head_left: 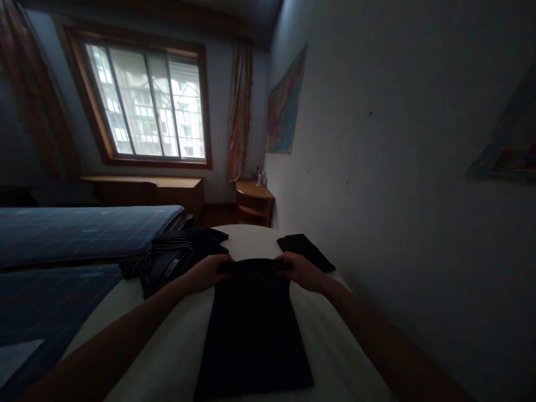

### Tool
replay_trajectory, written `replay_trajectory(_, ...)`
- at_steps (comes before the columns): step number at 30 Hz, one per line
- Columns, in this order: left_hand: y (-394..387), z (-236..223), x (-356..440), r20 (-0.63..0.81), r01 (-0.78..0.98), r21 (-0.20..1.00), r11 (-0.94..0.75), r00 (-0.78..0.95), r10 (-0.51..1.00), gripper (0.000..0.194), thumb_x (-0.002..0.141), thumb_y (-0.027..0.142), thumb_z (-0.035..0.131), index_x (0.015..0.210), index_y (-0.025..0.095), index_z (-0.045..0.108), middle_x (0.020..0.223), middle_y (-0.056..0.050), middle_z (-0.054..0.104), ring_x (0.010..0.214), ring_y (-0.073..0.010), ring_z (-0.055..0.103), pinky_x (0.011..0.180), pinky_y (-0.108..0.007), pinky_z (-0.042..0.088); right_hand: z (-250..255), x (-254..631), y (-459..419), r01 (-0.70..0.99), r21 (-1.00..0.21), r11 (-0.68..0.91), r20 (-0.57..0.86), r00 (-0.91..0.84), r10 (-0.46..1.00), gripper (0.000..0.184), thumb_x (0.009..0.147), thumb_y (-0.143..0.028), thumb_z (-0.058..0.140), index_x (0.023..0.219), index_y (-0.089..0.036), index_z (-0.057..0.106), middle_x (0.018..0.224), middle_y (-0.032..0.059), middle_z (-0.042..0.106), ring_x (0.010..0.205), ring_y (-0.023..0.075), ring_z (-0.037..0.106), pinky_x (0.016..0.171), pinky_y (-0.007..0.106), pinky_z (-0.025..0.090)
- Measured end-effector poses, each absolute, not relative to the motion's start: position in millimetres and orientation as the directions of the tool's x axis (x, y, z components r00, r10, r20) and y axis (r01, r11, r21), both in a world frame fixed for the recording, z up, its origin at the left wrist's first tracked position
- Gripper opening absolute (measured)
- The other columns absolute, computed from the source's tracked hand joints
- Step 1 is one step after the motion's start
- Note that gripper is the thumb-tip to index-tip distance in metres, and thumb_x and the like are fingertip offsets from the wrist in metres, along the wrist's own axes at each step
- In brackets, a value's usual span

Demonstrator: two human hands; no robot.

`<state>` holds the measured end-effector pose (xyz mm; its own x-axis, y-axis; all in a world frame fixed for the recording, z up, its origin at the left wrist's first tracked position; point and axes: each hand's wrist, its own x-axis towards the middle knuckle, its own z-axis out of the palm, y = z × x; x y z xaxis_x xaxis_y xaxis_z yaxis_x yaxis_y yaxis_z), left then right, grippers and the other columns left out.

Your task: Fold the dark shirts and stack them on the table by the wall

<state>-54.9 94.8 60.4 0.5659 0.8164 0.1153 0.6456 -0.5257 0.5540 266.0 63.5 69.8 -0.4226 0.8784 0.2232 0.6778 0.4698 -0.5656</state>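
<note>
A long black garment [253, 329] lies flat on the white bed sheet [167, 357], running from me toward the far end. My left hand [207, 272] grips its far left corner, fingers curled over the edge. My right hand [302, 271] grips the far right corner in the same way. Both arms stretch out over the bed.
A small folded black cloth [305, 250] lies just beyond my right hand, near the wall [397, 167]. A striped dark pile of clothes [171, 259] sits to the left. A blue checked blanket [75, 229] covers the left side. A window [146, 106] and a wooden corner shelf [253, 204] stand beyond.
</note>
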Motion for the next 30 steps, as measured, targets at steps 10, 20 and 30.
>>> replay_trajectory(10,8.2,63.9,-64.8,0.117,0.594,0.518,-0.616,0.664,0.739,0.018,0.081,0.023,0.059,0.098,0.022,0.065,0.098,-0.001,0.066,0.088,-0.018,0.062,0.079,-0.027,0.047,71.4,260.9,-19.5,0.631,-0.587,0.507,0.193,-0.5,0.844,0.03,0.076,-0.01,0.059,0.104,-0.021,0.064,0.101,0.0039,0.065,0.089,0.0171,0.061,0.082,0.03,0.049)
replay_trajectory(20,-37.1,16.9,-73.6,0.151,0.52,0.405,-0.752,0.773,0.616,0.049,0.077,0.004,0.055,0.115,0.033,0.063,0.112,-0.001,0.065,0.103,-0.0202,0.061,0.09,-0.033,0.049,25.3,261.3,-64.9,0.693,-0.477,0.54,0.077,-0.579,0.812,0.075,0.061,0.0,0.051,0.129,-0.031,0.06,0.122,0.0053,0.061,0.114,0.0211,0.055,0.1,0.037,0.042)
replay_trajectory(30,-54.6,0.6,-70.6,0.375,0.434,0.139,-0.89,0.809,0.453,0.043,0.082,0.0,0.053,0.115,0.026,0.06,0.104,-0.003,0.067,0.091,-0.0193,0.064,0.077,-0.031,0.053,1.4,271.5,-80.8,0.675,-0.339,0.655,0.222,-0.62,0.753,0.064,0.063,-0.001,0.05,0.122,-0.025,0.063,0.115,0.0085,0.064,0.109,0.0226,0.055,0.093,0.039,0.044)
